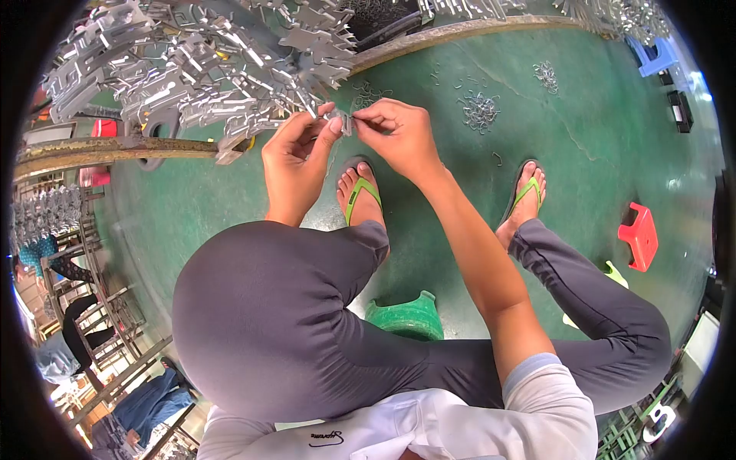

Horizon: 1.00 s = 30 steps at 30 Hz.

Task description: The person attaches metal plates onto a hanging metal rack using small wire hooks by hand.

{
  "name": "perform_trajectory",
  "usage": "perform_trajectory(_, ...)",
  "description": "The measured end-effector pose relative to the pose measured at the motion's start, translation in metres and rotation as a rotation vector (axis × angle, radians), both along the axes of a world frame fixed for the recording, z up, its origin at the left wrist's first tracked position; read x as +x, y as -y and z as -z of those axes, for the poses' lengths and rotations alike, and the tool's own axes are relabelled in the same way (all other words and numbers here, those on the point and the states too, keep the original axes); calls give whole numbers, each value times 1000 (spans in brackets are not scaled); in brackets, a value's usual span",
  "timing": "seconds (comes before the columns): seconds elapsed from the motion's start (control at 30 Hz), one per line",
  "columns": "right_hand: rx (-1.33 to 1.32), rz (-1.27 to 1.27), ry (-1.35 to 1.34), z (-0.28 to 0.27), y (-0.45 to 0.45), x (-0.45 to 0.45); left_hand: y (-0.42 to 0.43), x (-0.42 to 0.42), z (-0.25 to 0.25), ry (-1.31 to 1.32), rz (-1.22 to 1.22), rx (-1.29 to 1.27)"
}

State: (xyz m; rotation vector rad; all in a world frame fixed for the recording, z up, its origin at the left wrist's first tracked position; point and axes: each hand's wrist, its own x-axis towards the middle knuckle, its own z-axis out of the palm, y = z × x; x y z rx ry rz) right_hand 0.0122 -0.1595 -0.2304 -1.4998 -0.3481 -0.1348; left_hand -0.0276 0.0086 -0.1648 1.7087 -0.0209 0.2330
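Observation:
Just in front of the hanging metal parts, my left hand pinches a small silver metal piece between thumb and fingertips. From the other side my right hand comes up to the same piece, thumb and index finger pressed together at its right edge. Whether those fingertips hold a separate small item is too small to tell. A dense cluster of silver metal parts hangs at the upper left, close to my left fingertips.
Small metal hooks lie in piles on the green floor. A rusty bar crosses the left side. A green stool stands between my legs, a red stool at right. Other people are at the lower left.

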Motion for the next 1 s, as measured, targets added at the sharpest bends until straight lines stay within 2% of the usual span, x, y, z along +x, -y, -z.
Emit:
perform_trajectory(0.07,-54,10,15,-4,1,0,5,-3,3,16,-34,-89)
perform_trajectory(0.2,-67,23,-24,-6,0,2,-6,-8,21,-24,-37,232)
perform_trajectory(0.3,-65,14,-89,-5,1,5,-2,-2,23,52,-16,431)
perform_trajectory(0.47,-76,12,-118,-10,2,5,4,10,32,111,14,479)
perform_trajectory(0.77,-303,33,157,-42,4,10,11,19,41,158,-71,456)
perform_trajectory(1.0,-534,5,97,-57,-2,23,14,19,36,137,-105,452)
